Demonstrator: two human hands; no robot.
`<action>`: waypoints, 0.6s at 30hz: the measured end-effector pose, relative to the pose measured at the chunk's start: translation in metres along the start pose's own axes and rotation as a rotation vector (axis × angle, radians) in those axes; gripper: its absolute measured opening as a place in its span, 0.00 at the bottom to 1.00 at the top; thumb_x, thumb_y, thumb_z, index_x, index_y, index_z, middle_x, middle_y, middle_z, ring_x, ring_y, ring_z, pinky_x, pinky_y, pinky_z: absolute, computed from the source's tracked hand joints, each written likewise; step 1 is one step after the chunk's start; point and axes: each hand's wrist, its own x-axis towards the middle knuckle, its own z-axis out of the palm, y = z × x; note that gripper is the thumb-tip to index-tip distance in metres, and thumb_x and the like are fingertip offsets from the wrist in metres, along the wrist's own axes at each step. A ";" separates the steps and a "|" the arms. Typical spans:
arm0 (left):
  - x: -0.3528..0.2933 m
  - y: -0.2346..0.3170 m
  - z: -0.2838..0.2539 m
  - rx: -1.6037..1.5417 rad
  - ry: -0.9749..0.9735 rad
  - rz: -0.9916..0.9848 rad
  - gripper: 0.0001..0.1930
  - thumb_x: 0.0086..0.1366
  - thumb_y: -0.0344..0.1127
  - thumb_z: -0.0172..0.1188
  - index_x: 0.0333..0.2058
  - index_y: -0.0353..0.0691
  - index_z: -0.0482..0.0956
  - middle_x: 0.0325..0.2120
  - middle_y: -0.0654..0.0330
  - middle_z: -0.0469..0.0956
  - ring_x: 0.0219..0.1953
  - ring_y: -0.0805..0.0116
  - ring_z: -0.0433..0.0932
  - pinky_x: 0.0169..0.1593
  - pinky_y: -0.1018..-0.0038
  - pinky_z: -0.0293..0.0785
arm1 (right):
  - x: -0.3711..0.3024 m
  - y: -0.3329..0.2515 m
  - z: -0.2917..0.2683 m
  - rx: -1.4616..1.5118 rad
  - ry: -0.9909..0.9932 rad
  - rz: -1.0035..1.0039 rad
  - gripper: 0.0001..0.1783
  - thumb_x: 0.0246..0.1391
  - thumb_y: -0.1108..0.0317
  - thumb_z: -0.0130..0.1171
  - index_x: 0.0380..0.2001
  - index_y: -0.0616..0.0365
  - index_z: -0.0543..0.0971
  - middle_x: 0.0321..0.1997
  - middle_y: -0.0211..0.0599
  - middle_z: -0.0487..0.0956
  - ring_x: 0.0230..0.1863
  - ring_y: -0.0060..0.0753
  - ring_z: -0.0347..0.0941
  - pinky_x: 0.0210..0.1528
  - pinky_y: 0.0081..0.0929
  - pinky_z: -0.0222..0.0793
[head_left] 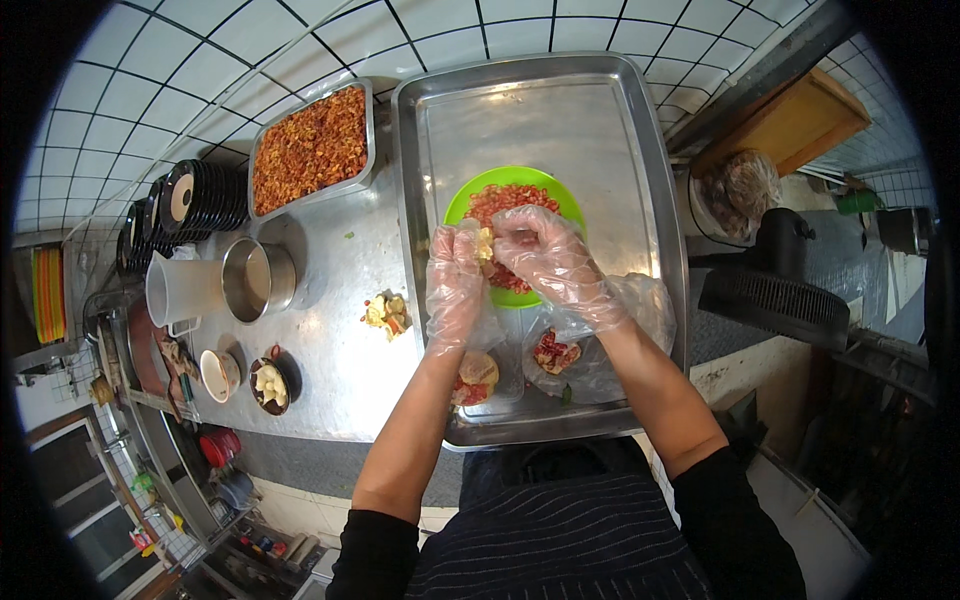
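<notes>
Both my hands wear clear plastic gloves and meet over a bright green plate (572, 200) heaped with red pomegranate seeds (512, 200). A pale yellow piece of pomegranate (485, 244) is pinched in the curled fingers of my left hand (455, 285). My right hand (560, 262) closes on the same piece from the other side, its fingertips partly hidden. Below the plate, a chunk of pomegranate with red seeds (556, 352) lies on a clear plastic bag (600, 382). Near my left wrist rests another pomegranate portion (476, 376), partly covered by the forearm.
A large metal tray (405, 140) holds the plate. Leftward on the steel table are pomegranate peel scraps (387, 314), a pan of reddish chopped food (310, 150), a steel pot (256, 278), a plastic jug (185, 288), a cup (219, 375) and a bowl of garlic-like pieces (270, 386). A black fan (775, 290) stands right.
</notes>
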 end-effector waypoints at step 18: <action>-0.014 -0.022 -0.043 0.510 0.030 0.195 0.17 0.70 0.47 0.41 0.36 0.37 0.67 0.30 0.55 0.69 0.31 0.66 0.69 0.33 0.71 0.68 | -0.001 -0.010 0.012 0.268 -0.178 0.241 0.03 0.54 0.74 0.57 0.32 0.61 0.77 0.26 0.26 0.74 0.25 0.16 0.68 0.27 0.18 0.66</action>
